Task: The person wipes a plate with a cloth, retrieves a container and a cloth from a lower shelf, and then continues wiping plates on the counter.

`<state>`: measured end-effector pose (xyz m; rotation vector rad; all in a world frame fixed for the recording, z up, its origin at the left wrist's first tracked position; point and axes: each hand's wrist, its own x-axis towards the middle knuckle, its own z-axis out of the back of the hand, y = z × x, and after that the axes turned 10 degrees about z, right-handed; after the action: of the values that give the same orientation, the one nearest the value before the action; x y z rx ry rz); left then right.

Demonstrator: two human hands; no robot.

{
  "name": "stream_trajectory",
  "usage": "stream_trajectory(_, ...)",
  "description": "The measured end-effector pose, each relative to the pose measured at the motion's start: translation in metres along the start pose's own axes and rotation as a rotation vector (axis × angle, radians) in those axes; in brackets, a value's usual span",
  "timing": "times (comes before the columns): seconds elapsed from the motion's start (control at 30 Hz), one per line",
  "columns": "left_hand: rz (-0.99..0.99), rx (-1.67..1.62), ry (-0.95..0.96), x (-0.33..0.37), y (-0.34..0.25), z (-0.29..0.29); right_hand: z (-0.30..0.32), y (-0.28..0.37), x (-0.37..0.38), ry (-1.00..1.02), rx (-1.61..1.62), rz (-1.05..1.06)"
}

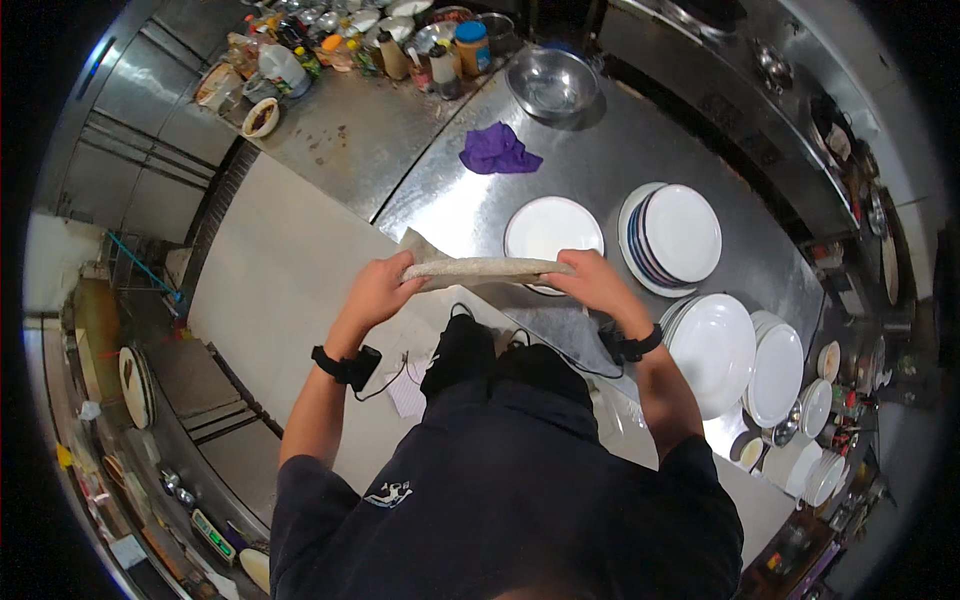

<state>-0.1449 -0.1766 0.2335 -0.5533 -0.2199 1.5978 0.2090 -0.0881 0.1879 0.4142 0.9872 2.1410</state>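
Observation:
A greyish-beige cloth (pixel 485 268) is stretched edge-on between my hands, in front of my body. My left hand (pixel 382 290) is closed on its left end, and a loose corner sticks up beside that hand. At the other end, my right hand (pixel 596 283) pinches the cloth between thumb and fingers. Just beyond the cloth, a white plate (pixel 553 225) lies on the steel counter (pixel 430 200), its near edge partly hidden. To its right stands a stack of white plates (pixel 684 232).
Large white plates (pixel 715 350) stand in stacks by my right forearm. A crumpled purple cloth (pixel 498 150) and a steel bowl (pixel 552 85) sit farther back on the counter. Bottles and jars (pixel 400 60) crowd the far left. Pale floor (pixel 270 240) extends to my left.

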Motion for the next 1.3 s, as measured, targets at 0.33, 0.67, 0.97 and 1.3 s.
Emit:
stream_trajectory(0.33, 0.198, -0.841, 0.347, -0.008, -0.028, -0.155, -0.127, -0.006, -0.025, -0.060, 0.991, -0.291)
stream_trajectory(0.67, 0.315, -1.011, 0.378, 0.028, -0.014, -0.173, -0.086, -0.060, -0.048, -0.388, 0.766, -0.382)
stream_trajectory(0.97, 0.368, -1.148, 0.391, 0.098, -0.020, -0.258, -0.090, -0.168, 0.024, -0.463, -0.372, -0.349)
stream_trajectory(1.3, 0.396, -1.506, 0.516, 0.097, -0.002, -0.294, -0.145, -0.094, 0.073, -0.093, 0.061, -0.198)
